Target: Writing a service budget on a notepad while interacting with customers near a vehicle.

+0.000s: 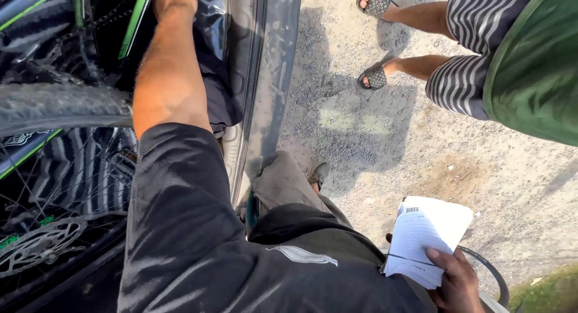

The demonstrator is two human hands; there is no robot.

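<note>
Notebook [428, 236]: white lined pad, held low at the person's right side, the thumb lying across its lower edge and the other fingers hidden beneath, so it stays flat and readable.
Right hand [454, 283]: fingers closed around the notebook's bottom corner.
Left hand [174, 1]: arm stretched forward into the vehicle; fingers cut off at the picture's top edge, so I cannot tell whether they grip anything.
Bicycle [66, 102]: lying inside the vehicle just left of the left arm, its knobbly tyre crossing beside the forearm, green frame tube near the wrist.
Bumper [271, 78]: grey sill just right of the left arm.
Bystander [421, 15]: sandalled feet on gravel, well beyond the notebook.
</note>
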